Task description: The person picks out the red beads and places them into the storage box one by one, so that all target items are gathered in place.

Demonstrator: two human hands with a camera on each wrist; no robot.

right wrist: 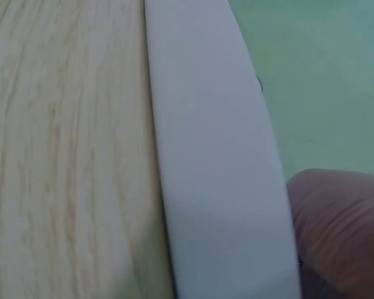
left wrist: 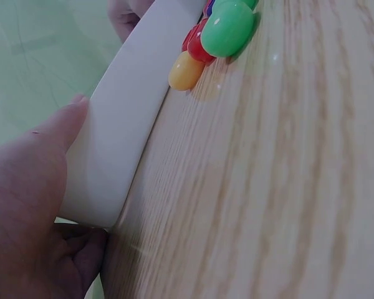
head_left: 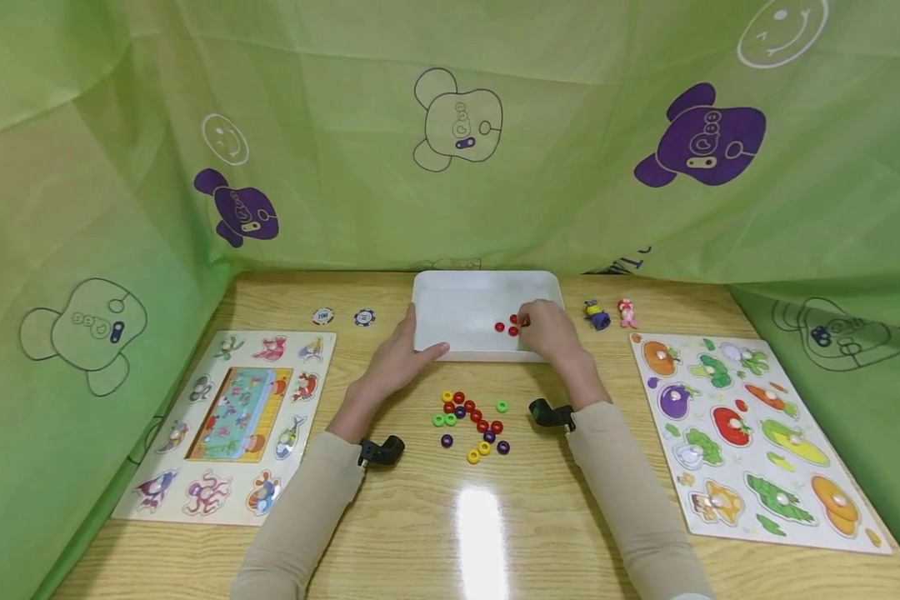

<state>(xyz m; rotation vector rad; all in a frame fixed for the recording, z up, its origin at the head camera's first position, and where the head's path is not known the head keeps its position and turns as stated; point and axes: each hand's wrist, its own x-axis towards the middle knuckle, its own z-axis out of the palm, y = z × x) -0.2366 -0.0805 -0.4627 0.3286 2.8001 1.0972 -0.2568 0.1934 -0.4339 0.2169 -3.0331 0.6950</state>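
Note:
A white tray (head_left: 457, 312) stands at the back of the table. My left hand (head_left: 401, 354) grips its near left corner; in the left wrist view the thumb (left wrist: 68, 121) lies at the rim and curled fingers sit at the corner's outer side. My right hand (head_left: 551, 329) reaches over the near wall into the tray's right part, fingers bent down beside several red beads (head_left: 499, 327). One red bead shows partly at those fingertips; whether it is pinched is hidden. In the right wrist view the tray wall (right wrist: 218, 149) covers the fingers of the right hand (right wrist: 343, 230).
Several loose beads, red, yellow, green (head_left: 502, 406) and purple (head_left: 447, 441), lie before the tray. A sea-animal puzzle board (head_left: 311, 417) lies left, a vegetable puzzle board (head_left: 697, 483) right. Two chips (head_left: 364, 317) and two small figurines (head_left: 596, 315) flank the tray. Green cloth (head_left: 345, 167) hangs behind.

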